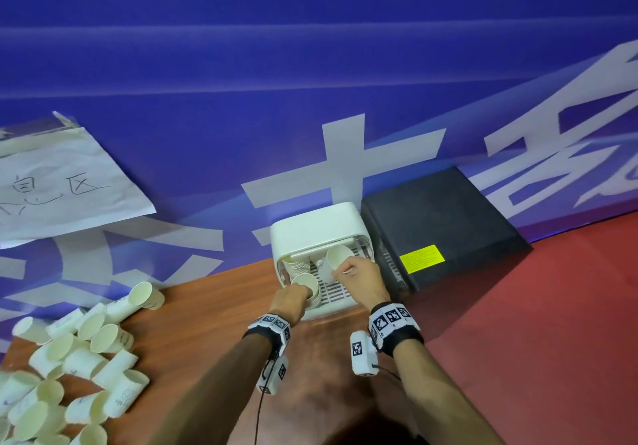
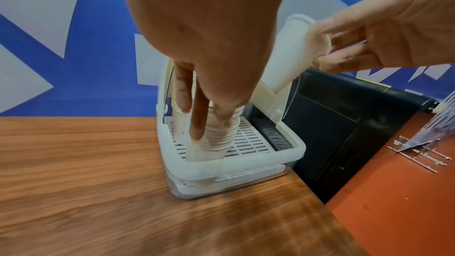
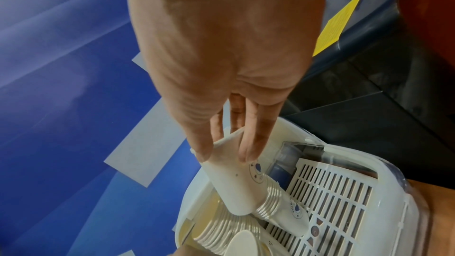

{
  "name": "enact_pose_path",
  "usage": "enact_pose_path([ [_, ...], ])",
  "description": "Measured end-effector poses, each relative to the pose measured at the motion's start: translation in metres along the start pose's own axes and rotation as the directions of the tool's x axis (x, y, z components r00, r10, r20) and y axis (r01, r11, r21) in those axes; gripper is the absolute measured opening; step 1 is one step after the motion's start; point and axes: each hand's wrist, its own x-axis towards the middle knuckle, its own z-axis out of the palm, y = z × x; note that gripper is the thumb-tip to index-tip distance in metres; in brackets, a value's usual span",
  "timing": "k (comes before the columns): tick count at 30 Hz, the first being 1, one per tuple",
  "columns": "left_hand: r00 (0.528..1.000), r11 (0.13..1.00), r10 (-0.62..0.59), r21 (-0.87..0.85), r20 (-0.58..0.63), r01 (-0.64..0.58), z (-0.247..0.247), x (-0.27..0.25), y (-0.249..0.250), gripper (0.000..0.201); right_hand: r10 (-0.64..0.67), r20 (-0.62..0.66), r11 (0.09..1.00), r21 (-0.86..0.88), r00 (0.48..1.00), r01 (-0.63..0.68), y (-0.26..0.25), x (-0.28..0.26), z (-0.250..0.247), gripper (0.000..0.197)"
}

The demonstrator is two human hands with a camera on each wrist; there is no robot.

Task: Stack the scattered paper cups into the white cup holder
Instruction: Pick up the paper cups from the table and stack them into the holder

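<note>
While your right grip (image 1: 357, 273) pinches a single white paper cup (image 1: 336, 261) and your left grip (image 1: 291, 301) clasps the nested cup stack (image 2: 216, 139), a skewed entry could jam or topple stacks in the white slatted plastic cup holder (image 1: 340, 294).

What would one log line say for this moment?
left hand: holds cup stack | right hand: holds paper cup | over: white cup holder

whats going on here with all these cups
A person is loading paper cups into a white cup holder on a wooden table. The left hand steadies a stack of cups lying in the holder, while the right hand holds a single cup above it. A pile of loose cups is on the left of the table.
</note>
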Motion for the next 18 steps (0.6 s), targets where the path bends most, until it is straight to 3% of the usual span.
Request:
enact_pose_path([
  [8,0.999,0.995,0.038,-0.093,0.037,-0.034,0.012,0.004,-0.006,0.021,-0.067,0.136,0.998,0.000,0.989,0.067,-0.008,0.006,0.025,0.022],
  [12,0.997,0.963,0.057,-0.259,-0.060,-0.071,0.013,-0.013,-0.021,0.037,-0.070,0.184,0.995,-0.056,0.980,0.081,-0.005,0.011,0.041,0.020],
  [16,0.984,0.959,0.080,-0.258,-0.161,-0.120,0.015,-0.030,-0.039,0.029,-0.081,0.245,0.985,-0.130,0.966,0.115,-0.001,0.018,0.058,0.023],
  [18,0.976,0.951,0.073,-0.279,-0.203,-0.130,0.011,-0.038,-0.045,0.034,-0.080,0.313,0.973,-0.184,0.946,0.143,0.004,0.022,0.069,0.024],
])
